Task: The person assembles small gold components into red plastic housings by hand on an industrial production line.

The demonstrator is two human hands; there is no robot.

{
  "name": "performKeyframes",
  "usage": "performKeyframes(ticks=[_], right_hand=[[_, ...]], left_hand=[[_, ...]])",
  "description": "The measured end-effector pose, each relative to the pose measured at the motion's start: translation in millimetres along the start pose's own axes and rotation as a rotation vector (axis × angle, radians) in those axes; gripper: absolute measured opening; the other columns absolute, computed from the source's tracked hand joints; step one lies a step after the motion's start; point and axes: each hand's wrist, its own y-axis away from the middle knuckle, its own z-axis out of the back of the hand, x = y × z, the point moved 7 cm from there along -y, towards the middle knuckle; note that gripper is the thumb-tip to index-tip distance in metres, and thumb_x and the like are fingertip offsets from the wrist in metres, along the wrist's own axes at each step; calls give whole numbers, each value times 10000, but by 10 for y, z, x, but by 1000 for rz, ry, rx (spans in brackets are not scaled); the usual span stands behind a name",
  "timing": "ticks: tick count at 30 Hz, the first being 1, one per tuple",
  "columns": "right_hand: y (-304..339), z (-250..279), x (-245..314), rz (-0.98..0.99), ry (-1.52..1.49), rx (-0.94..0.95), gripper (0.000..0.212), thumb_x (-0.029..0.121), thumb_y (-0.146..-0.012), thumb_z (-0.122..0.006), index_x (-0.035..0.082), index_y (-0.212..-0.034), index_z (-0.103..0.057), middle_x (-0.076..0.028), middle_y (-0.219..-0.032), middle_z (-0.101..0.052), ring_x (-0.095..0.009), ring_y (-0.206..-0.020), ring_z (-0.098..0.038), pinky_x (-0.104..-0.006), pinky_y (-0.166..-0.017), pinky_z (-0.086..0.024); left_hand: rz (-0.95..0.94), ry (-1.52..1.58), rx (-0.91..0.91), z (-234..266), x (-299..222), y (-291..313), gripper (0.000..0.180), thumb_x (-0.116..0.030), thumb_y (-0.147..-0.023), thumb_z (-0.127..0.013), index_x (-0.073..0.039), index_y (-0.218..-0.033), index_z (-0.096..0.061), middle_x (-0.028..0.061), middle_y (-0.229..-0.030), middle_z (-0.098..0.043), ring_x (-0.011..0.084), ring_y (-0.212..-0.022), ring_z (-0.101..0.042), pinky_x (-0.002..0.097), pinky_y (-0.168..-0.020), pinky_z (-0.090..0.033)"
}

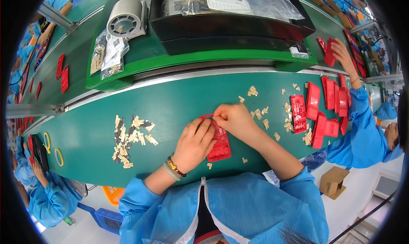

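Note:
A red plastic casing (220,147) lies on the green table in front of me, its moulded inner side up. My left hand (192,142) is closed over its left edge, holding it against the tabletop. At the casing's far end my right hand (235,119) pinches with thumb and forefinger. A small dark strip shows by those fingertips, but what they hold is mostly hidden. Left of my hands is a loose pile of small cream and black pieces (132,137). A few cream pieces (252,90) lie scattered to the right.
Several red casings (313,100) crowd the table's right side, beside a co-worker's blue sleeve (360,129). That person's hand (344,56) holds a red casing. Beyond stand a black bin (230,35) with bagged parts and a small fan (126,18). Tape rolls (59,157) lie far left.

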Motion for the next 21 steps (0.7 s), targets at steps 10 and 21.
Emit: performKeyframes(ticks=[10,21], right_hand=[[454,130,237,357,543,-308,229,167,-746,-696,106,-965,-666,-36,-778,-613,-181,-622,-615,-290,-516,-497],[1062,-87,344,629,431,-38,213,198,-738,-655,100,-924,-620,-29,-1064,-550,-138,-783,-561,-255,-651,-481]], left_hand=[[-22,-25,-3,2,-81,-140,402,-152,-740,-676,8,-1094,-575,130,-1140,-544,320,-1057,-496,423,-886,-441],[-77,-345,-14,-130,-165,-271,412,-143,-788,-610,102,-1117,-570,107,-970,-535,267,-931,-499,395,-827,-416]])
